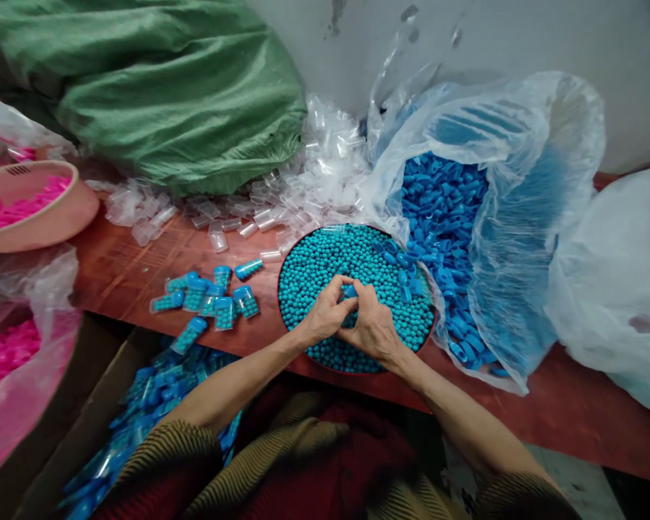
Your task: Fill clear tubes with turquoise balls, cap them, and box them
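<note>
Both my hands meet over a round tub (279, 297) full of small teal balls (325, 260). Between my fingertips a blue cap (349, 292) shows; whatever lies under it is hidden by the fingers. My left hand (325, 312) pinches from the left side, its thumb and forefinger bent together. From the other side my right hand (373, 318) closes its fingers around the same spot. A few loose blue caps (405, 278) lie on the balls at the tub's right. Left of the tub, several capped clear bottles (224, 313) filled with teal balls rest on the table.
An open plastic bag (520, 238) spills blue caps beside the tub. Clear empty bottles (325, 173) are heaped behind it, near a green sack (195, 101). A pink basin (37, 209) stands left on the red table (124, 267). Filled bottles (157, 397) lie below the front edge.
</note>
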The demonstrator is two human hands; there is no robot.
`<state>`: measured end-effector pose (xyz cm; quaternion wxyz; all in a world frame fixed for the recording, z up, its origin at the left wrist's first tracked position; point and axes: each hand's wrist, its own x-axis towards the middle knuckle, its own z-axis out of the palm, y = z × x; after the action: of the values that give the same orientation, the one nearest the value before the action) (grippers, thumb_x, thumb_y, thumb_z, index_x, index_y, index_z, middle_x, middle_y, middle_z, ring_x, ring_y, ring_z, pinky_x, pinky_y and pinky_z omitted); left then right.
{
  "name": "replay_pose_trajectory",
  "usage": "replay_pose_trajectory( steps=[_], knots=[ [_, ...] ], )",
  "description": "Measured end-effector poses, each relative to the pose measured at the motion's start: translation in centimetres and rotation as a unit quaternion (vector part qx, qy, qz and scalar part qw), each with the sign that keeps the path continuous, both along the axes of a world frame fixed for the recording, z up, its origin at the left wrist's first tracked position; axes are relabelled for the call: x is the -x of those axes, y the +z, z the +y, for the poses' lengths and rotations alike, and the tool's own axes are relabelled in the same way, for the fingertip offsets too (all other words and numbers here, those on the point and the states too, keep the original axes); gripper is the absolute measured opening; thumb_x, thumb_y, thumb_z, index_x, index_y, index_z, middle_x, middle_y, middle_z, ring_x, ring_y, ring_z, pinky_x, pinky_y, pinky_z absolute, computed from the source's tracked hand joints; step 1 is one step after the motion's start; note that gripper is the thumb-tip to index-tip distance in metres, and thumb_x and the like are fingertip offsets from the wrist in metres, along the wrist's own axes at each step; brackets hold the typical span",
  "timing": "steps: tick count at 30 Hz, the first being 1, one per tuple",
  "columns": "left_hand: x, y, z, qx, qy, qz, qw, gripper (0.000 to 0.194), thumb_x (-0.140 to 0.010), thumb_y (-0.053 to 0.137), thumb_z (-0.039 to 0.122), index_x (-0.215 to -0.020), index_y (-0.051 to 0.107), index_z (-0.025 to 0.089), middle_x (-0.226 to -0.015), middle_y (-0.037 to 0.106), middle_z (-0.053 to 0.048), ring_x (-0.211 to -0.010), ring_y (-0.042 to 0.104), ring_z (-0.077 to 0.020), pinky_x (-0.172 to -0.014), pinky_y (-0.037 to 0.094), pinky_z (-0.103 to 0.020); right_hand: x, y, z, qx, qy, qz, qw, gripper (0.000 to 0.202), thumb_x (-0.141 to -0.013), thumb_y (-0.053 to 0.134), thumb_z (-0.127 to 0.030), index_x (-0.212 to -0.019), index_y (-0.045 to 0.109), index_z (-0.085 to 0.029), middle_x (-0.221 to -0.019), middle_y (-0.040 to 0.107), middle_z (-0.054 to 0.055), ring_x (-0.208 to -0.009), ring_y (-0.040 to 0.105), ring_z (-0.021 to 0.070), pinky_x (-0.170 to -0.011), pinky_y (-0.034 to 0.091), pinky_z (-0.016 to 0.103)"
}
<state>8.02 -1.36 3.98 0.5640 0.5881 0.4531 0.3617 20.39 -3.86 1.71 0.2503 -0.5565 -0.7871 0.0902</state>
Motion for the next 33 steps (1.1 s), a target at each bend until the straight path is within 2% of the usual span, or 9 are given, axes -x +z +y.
replay_pose_trajectory(
  steps=[5, 9, 12, 15, 18, 21, 24, 29, 33],
  knots=[
    [0.1, -0.3, -0.6, -0.020, 0.023, 0.033, 0.999, 0.014, -0.080, 0.050, 0.026, -0.090, 0.046, 0.017, -0.063, 0.042, 0.006, -0.056, 0.040, -0.0081, -0.054, 0.033, -0.021, 0.6, -0.9, -0.2, -0.010, 0.017, -0.002, 1.000, 0.073, -0.070, 0.062, -0.043, -0.129, 0.034, -0.010, -0.098, 0.057, 0.014, -0.077, 0.061, 0.0254, -0.055, 0.049, 0.033],
    [1.0, -0.6, -0.8, -0.076, 0.035, 0.126, 0.988, 0.015, -0.080, 0.047, 0.023, -0.094, 0.048, 0.017, -0.070, 0.048, 0.004, -0.063, 0.045, -0.0103, -0.062, 0.036, -0.023, 1.4, 0.1, -0.3, 0.053, 0.042, -0.052, 0.996, 0.075, -0.075, 0.059, -0.041, -0.134, 0.029, -0.006, -0.109, 0.056, 0.018, -0.083, 0.061, 0.0266, -0.058, 0.051, 0.035],
    [3.8, -0.3, -0.3, -0.052, 0.018, 0.156, 0.986, 0.023, -0.081, 0.047, 0.029, -0.101, 0.049, 0.017, -0.071, 0.051, 0.003, -0.062, 0.047, -0.0105, -0.060, 0.038, -0.023, -0.4, 1.8, 0.4, 0.085, 0.122, -0.119, 0.982, 0.061, -0.084, 0.053, -0.033, -0.138, 0.032, -0.015, -0.125, 0.051, 0.016, -0.095, 0.060, 0.0239, -0.067, 0.051, 0.032],
    [9.1, 0.2, 0.0, -0.029, 0.047, 0.195, 0.979, 0.036, -0.080, 0.049, 0.038, -0.110, 0.050, 0.017, -0.078, 0.056, 0.002, -0.063, 0.050, -0.0107, -0.058, 0.041, -0.022, -4.6, 2.7, 1.7, 0.089, 0.072, -0.206, 0.972, 0.046, -0.088, 0.039, -0.012, -0.132, 0.044, -0.023, -0.126, 0.053, 0.010, -0.099, 0.057, 0.0204, -0.071, 0.047, 0.027],
    [14.5, 0.6, -0.4, -0.038, 0.090, 0.347, 0.933, 0.045, -0.082, 0.046, 0.043, -0.120, 0.052, 0.019, -0.088, 0.062, -0.002, -0.073, 0.057, -0.0152, -0.065, 0.044, -0.025, -8.9, 2.2, 2.8, 0.098, -0.012, -0.305, 0.947, 0.046, -0.087, 0.034, -0.007, -0.127, 0.051, -0.024, -0.120, 0.055, 0.011, -0.092, 0.056, 0.0214, -0.067, 0.043, 0.029],
    [16.7, 1.1, -1.1, -0.050, 0.130, 0.556, 0.819, 0.049, -0.085, 0.044, 0.040, -0.130, 0.048, 0.021, -0.092, 0.065, -0.007, -0.081, 0.061, -0.0226, -0.071, 0.045, -0.031, -11.1, 1.2, 3.5, 0.117, -0.012, -0.360, 0.925, 0.039, -0.090, 0.035, -0.013, -0.121, 0.055, -0.024, -0.108, 0.058, 0.010, -0.085, 0.054, 0.0213, -0.060, 0.036, 0.028],
    [14.5, 1.3, -0.8, -0.113, 0.170, 0.615, 0.761, 0.042, -0.089, 0.040, 0.033, -0.126, 0.052, 0.020, -0.104, 0.064, -0.012, -0.091, 0.060, -0.0254, -0.077, 0.045, -0.034, -11.1, 0.6, 4.1, 0.117, -0.001, -0.373, 0.920, 0.033, -0.091, 0.036, -0.017, -0.113, 0.059, -0.024, -0.096, 0.059, 0.008, -0.082, 0.052, 0.0201, -0.059, 0.031, 0.028],
    [6.1, -0.2, 2.4, -0.192, 0.068, 0.497, 0.844, 0.028, -0.089, 0.045, 0.029, -0.110, 0.059, 0.018, -0.106, 0.064, -0.008, -0.095, 0.060, -0.0207, -0.083, 0.044, -0.030, -8.7, 0.7, 5.0, 0.058, -0.003, -0.373, 0.926, 0.021, -0.089, 0.043, -0.024, -0.093, 0.063, -0.019, -0.097, 0.060, 0.010, -0.086, 0.052, 0.0227, -0.066, 0.031, 0.031],
    [0.9, -2.3, 5.2, -0.176, 0.016, 0.475, 0.862, 0.032, -0.084, 0.056, 0.038, -0.111, 0.058, 0.021, -0.104, 0.063, -0.006, -0.093, 0.060, -0.0209, -0.079, 0.045, -0.029, -6.6, 0.0, 4.8, 0.061, 0.028, -0.354, 0.933, 0.027, -0.090, 0.034, -0.012, -0.097, 0.060, -0.015, -0.085, 0.063, 0.010, -0.080, 0.055, 0.0213, -0.067, 0.031, 0.031]
  ],
)
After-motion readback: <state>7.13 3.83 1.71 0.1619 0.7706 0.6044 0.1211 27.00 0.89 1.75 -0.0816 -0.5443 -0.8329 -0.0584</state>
